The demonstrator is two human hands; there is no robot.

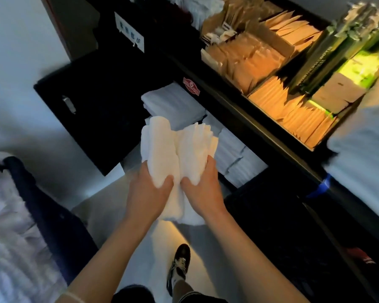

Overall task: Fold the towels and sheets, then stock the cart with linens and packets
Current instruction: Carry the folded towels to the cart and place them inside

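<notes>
**Folded towels held at the open linen cart**

Pale floor [53, 171] runs beneath a black housekeeping cart [260, 132] that fills the right side of the room. Both hands are out in front, gripping one bundle of white folded towels [177, 149]. The left hand [149, 193] has its thumb curled over the near edge of the bundle's left half, fingers hidden underneath. The right hand [204, 189] clasps the right half the same way, thumb on top. The two hands sit just beside each other, the bundle pinched between them and held in the air.

Past the bundle, the cart's lower shelf carries stacks of white folded linens [173, 101], with more stacked to the right [234, 158]. The cart's black door [101, 119] stands swung open to the left. On top, the tray holds rows of brown paper packets [271, 99] and green boxes [363, 66]. A white label [129, 32] hangs on the cart's upper face. At the left edge lies rumpled white bedding [7, 226] with dark trim. Below, a dark shoe [179, 265] stands on the floor.
</notes>
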